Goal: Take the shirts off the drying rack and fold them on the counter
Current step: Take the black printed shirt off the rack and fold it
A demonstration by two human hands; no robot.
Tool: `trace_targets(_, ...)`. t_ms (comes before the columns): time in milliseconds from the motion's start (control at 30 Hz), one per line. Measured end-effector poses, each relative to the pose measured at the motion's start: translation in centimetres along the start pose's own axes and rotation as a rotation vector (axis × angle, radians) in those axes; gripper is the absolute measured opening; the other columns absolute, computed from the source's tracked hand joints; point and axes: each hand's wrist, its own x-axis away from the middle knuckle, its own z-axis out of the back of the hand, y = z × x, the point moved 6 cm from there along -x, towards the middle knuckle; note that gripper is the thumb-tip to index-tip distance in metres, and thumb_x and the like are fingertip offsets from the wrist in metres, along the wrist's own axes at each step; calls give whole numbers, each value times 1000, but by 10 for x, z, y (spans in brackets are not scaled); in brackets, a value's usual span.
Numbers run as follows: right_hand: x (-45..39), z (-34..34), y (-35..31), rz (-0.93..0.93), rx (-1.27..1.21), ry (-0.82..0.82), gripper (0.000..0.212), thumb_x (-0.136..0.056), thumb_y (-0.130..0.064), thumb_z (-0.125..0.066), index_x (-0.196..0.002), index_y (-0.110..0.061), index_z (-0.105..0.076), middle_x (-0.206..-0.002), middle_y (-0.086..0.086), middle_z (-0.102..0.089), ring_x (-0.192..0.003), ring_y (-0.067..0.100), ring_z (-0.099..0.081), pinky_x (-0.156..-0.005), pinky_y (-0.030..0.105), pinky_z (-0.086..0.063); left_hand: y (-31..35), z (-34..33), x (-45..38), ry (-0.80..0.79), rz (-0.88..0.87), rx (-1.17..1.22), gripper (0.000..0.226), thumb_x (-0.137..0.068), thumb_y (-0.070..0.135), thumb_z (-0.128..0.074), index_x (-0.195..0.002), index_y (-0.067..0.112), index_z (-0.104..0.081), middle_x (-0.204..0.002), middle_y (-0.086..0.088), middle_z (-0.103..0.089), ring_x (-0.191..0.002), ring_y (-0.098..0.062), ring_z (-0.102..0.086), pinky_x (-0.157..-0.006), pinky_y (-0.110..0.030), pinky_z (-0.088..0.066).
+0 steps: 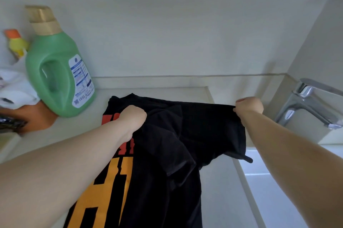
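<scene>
- Fabric of the black shirt [185, 134] looks thin and limp, so I judge it light and soft; it will sag and crease wherever no hand carries it.
- Its place: the upper part lies on the pale counter [74, 134], stretched toward the sink side, and the lower part hangs down over the front edge.
- Left hand [132, 117] is clenched on a bunch of cloth near the collar, just above the red and orange print [111, 181].
- Right hand [249, 106] pinches the far right edge of the shirt, maybe a sleeve or a shoulder, and pulls it tight.
- Good places to hold, in my opinion, are the two shoulder seams, because then the body hangs flat and even.
- One sleeve is folded over the middle, so the real outline is hard to read.
- Bottom hem is cut off by the picture border.
- Fingers of both hands are hidden behind the knuckles and the cloth.
- Drying rack is not in view, so I cannot tell how many shirts remain.
- Green detergent bottle [59, 71] stands near the shirt on the left; the faucet [311, 103] is on the right.
</scene>
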Motion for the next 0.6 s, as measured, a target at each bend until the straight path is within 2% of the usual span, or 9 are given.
trace_targets(33,1,-5,2,-41,58,-68,25,-92,-2,-46,-70,-12,-55,-61,-1,-63,-73,26,-56,-66,25,-43,4,-2,3,-22,17,61,33,-76,-8,-39,-53,13,-34,-62,-6,-38,-62,-21,-34,-55,-31,-28)
trace_targets(133,11,-15,5,-12,245,-171,17,-95,-4,-43,-100,-3,-59,-90,11,-66,-86,27,-65,-64,25,-46,19,-14,15,-102,42,218,38,-72,-9,-41,-43,16,-42,-54,-3,-44,-56,-20,-41,-53,-27,-34)
trace_targets(233,28,-11,-10,14,-153,-230,31,-94,-20,-55,-118,-1,-55,-96,12,-61,-83,27,-62,-64,30,-49,49,-34,27,-188,16,385,32,-80,-11,-42,-66,16,-54,-74,-7,-51,-72,-23,-50,-66,-32,-44)
trace_targets(300,55,-13,-32,39,-383,-504,42,-91,-33,-62,-123,-6,-56,-101,11,-64,-86,24,-64,-77,34,-55,75,-47,36,-208,-21,435,30,-87,-9,-42,-92,15,-60,-92,-10,-55,-84,-23,-54,-69,-30,-49)
trace_targets(367,86,-11,-54,87,-406,-782,57,-81,-54,-66,-122,-16,-56,-110,11,-66,-97,25,-66,-85,36,-54,100,-62,44,-270,-66,506,32,-91,-7,-40,-107,14,-59,-99,-13,-58,-83,-22,-57,-61,-29,-51)
trace_targets(433,103,-6,-61,147,-332,-934,74,-63,-71,-67,-120,-24,-59,-111,3,-69,-102,22,-67,-87,36,-54,124,-83,60,-496,-78,584,23,-95,-1,-42,-109,9,-58,-102,-16,-60,-84,-25,-61,-62,-31,-57)
trace_targets(500,102,-4,-53,100,-358,-964,79,-58,-73,-67,-120,-24,-61,-112,2,-70,-105,21,-67,-85,37,-55,134,-103,72,-744,-75,504,19,-100,14,-44,-113,7,-56,-108,-17,-64,-92,-30,-65,-77,-39,-57)
trace_targets(533,96,-3,-44,35,-381,-911,73,-62,-68,-68,-117,-20,-63,-111,5,-70,-103,23,-67,-82,37,-55,131,-105,68,-740,-90,393,22,-101,19,-42,-118,9,-53,-112,-17,-64,-96,-31,-65,-82,-39,-55)
trace_targets(600,82,-1,-21,-108,-383,-782,49,-76,-50,-71,-105,-12,-65,-104,10,-68,-91,26,-66,-76,36,-53,116,-90,41,-496,-190,55,26,-102,17,-38,-125,15,-49,-116,-15,-64,-100,-29,-64,-82,-33,-53)
